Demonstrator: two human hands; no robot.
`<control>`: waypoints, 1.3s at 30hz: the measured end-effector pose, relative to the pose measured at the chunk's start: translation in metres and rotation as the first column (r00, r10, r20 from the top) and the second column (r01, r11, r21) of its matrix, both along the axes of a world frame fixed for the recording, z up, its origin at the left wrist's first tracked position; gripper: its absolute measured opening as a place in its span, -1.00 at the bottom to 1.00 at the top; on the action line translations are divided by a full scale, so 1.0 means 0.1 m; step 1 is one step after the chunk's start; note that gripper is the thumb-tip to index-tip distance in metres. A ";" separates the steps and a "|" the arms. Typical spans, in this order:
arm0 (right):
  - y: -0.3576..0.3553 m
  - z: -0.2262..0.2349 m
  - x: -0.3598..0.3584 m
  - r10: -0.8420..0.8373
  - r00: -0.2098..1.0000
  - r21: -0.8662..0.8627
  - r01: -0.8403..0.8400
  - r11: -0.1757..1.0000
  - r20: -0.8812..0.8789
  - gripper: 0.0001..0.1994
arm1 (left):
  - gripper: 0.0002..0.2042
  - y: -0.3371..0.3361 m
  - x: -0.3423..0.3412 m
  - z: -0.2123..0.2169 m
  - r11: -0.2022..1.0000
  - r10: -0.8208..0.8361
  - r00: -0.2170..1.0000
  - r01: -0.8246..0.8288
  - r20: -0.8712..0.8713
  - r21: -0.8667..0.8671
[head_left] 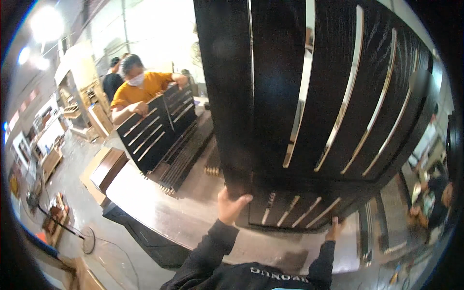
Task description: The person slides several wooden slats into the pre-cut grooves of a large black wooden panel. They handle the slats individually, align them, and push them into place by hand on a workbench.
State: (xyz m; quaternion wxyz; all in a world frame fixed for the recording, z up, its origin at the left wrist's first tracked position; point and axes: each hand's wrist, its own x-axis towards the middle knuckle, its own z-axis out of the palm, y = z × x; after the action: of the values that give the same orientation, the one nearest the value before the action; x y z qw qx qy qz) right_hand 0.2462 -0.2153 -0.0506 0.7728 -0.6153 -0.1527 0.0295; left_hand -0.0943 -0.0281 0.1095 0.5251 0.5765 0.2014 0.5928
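Note:
A large black wood-grain panel (278, 96) with several long slots stands tilted up in front of me. Below it, a shorter black section (258, 208) has slots too; whether the two are joined, I cannot tell. My left hand (233, 205) grips the panel's lower left edge, thumb on the near face and fingers hidden behind. My right hand (334, 228) is closed at the lower right corner, its grip partly hidden. The panel's top runs out of view.
On the long worktable (140, 186), a stack of dark slatted panels (181, 157) lies to the left. Behind it a co-worker in an orange shirt (152, 87) holds a slotted black panel (150, 133). Cardboard (99, 174), a stand fan (63, 222) and another person (437, 198) are around.

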 end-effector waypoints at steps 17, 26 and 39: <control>-0.16 2.81 -0.29 0.194 0.320 -0.283 0.258 0.924 0.927 -0.53 | -0.45 -0.59 0.27 -1.14 0.697 -0.328 0.944 0.273 0.044 -0.663; -0.01 2.87 -0.58 0.426 0.205 -0.472 0.324 0.820 0.881 -0.38 | -0.59 -0.88 0.20 -1.51 0.302 -0.901 0.421 0.440 -0.102 -0.846; 0.08 2.81 -0.59 0.393 0.063 -0.383 0.412 0.827 0.917 -0.41 | -0.59 0.01 -0.53 1.11 0.624 0.292 0.864 0.152 -0.409 0.767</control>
State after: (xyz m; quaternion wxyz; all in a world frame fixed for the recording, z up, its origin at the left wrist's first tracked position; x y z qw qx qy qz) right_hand 0.1876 -0.2078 0.2301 0.2305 -0.6590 -0.6177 -0.3619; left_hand -0.1473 -0.0267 0.2206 0.1286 0.8690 0.0763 0.4717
